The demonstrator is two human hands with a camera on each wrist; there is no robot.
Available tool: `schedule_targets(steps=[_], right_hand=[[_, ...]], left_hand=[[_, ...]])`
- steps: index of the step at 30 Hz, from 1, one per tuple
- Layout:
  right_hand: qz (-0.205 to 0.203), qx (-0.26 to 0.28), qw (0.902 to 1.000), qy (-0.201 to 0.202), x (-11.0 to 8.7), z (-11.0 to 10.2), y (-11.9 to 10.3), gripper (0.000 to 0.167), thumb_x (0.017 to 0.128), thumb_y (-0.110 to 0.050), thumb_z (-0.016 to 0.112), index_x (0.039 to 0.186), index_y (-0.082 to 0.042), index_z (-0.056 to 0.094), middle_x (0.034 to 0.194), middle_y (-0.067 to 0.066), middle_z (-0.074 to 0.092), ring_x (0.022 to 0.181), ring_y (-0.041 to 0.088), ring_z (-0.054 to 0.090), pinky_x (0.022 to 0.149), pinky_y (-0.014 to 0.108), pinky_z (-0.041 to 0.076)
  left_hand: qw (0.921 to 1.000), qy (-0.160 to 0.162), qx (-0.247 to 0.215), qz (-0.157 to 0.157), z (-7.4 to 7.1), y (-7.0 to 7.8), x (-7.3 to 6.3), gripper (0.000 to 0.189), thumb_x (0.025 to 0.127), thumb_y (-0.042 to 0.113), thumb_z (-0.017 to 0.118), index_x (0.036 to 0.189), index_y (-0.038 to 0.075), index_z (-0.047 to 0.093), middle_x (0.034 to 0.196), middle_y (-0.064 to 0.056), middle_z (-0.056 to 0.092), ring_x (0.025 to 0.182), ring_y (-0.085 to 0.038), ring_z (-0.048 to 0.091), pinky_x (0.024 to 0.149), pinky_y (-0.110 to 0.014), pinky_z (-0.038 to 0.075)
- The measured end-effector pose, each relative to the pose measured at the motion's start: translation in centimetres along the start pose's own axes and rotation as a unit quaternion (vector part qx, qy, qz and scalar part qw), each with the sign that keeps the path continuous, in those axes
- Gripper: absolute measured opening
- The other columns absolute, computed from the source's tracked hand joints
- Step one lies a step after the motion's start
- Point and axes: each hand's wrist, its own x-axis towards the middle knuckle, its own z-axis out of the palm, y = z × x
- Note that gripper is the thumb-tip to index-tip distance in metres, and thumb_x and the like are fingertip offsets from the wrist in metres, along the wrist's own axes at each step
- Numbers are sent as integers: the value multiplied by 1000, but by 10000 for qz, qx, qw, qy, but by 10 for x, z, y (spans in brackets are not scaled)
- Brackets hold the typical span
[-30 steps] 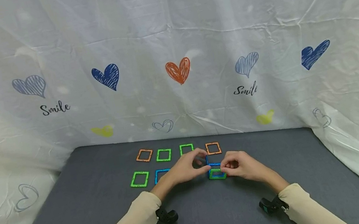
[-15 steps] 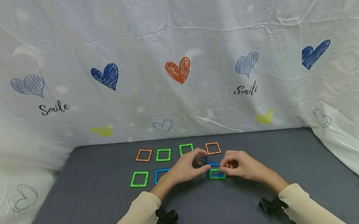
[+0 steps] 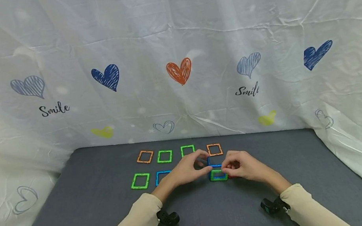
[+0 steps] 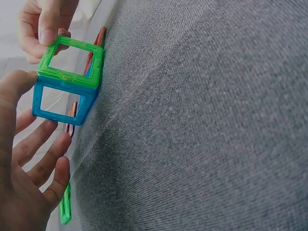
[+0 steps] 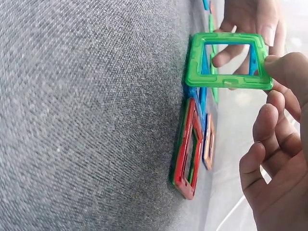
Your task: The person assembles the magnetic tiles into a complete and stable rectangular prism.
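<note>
My left hand [image 3: 188, 169] holds an upright blue square magnetic tile [image 4: 57, 117] at its edges, thumb on the top corner and fingertips at the lower side. Joined at an angle to it stands a green square magnetic tile [image 5: 231, 83]. The right hand [image 3: 244, 166] pinches the upper edge of this green tile between thumb and index finger. More blue edges show behind the green frame in the right wrist view. Beside this cluster a red square tile [image 5: 185, 144] lies flat, a green edge visible under it. The right hand mostly hides it in the head view.
Flat on the grey cloth, behind and left, lie more square tiles: orange [image 3: 146, 162], green [image 3: 165, 162], another green [image 3: 187, 146], a second orange [image 3: 214, 145], a front green [image 3: 141, 187] and a partly covered blue [image 3: 163, 171]. A white heart-printed curtain [image 3: 151, 106] hangs behind.
</note>
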Motion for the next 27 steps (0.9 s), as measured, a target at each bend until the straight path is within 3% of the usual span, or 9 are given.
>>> schedule_targets(steps=[20,27], right_hand=[[83,149,9997,-176,-6,-3,2,4,94,-12,77,97,-13,75,83,-7,62,67,12,56,58,27,48],[-69,131,9998,-118,-5,-4,-4,6,92,-7,77,96,-10,75,83,-3,62,66,14,56,57,27,48]], left_hand=[[10000,-7,45,-52,-1,3,-1,46,100,32,69,136,6,56,130,-6,61,106,-20,65,91,-35,51],[10000,-32,17,-57,-1,3,-1,47,100,31,69,137,6,56,130,-7,61,106,-20,66,91,-34,51]])
